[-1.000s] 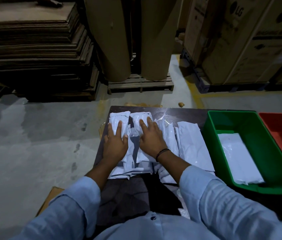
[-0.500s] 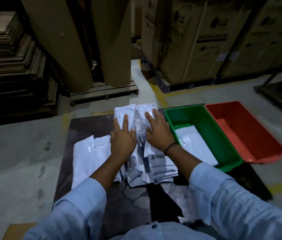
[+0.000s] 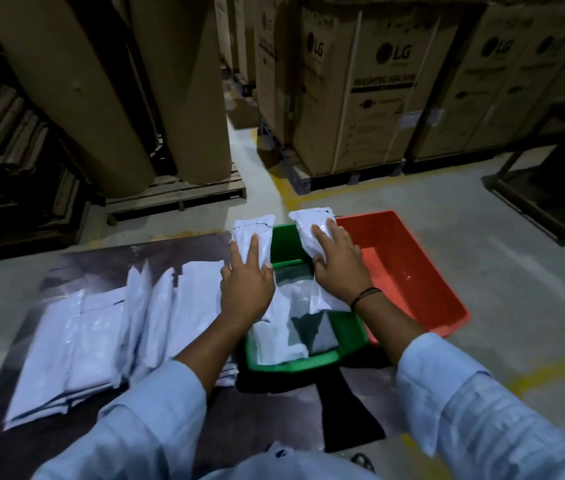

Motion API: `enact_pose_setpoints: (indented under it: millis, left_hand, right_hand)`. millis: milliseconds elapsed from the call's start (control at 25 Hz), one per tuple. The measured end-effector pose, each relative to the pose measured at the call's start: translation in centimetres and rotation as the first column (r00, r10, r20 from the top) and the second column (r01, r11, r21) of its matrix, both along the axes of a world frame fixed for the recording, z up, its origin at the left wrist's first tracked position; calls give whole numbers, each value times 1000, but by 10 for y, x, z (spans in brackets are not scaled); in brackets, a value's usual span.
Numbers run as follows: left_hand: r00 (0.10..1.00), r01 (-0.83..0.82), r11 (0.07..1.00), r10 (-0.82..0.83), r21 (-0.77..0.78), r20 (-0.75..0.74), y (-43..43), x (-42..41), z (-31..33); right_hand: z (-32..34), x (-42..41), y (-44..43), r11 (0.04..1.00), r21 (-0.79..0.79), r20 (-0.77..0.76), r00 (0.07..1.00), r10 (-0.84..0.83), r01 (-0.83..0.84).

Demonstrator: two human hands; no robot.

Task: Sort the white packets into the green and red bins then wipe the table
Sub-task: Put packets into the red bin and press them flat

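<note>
Left hand (image 3: 246,287) gripped left packet (image 3: 252,232), right hand (image 3: 339,268) gripped right packet (image 3: 310,225); both above green bin (image 3: 291,365), long axes pointing away.

Single wide-angle head cam looks fwd & down, close over table (image 3: 94,268), floor (image 3: 481,220) beyond.

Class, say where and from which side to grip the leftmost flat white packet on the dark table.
Likely its near short end, from the person's side: the leftmost flat white packet lies flat, pointing away, other white packets crowding its right.
</note>
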State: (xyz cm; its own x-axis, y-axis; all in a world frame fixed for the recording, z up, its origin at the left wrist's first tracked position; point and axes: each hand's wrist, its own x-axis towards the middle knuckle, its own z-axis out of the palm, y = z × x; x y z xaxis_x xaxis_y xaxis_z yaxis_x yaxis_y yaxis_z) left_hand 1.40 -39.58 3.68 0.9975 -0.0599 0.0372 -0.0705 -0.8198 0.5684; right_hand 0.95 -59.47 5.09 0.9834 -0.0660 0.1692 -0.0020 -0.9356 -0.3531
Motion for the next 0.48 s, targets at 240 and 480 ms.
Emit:
enact_pose_setpoints:
  millis: [240, 480]
  left_hand:
    - [998, -56, 997, 55, -50, -20, -111, -18, -1]
    - [990, -115, 993, 114, -13, -88, -153, -31, -7]
  right_hand:
    - [-19, -20, -140, 998, -59, -66, 998, -3, -1]
    - [-58, -6, -181, 966, -210, -311, 947, 78, -148]
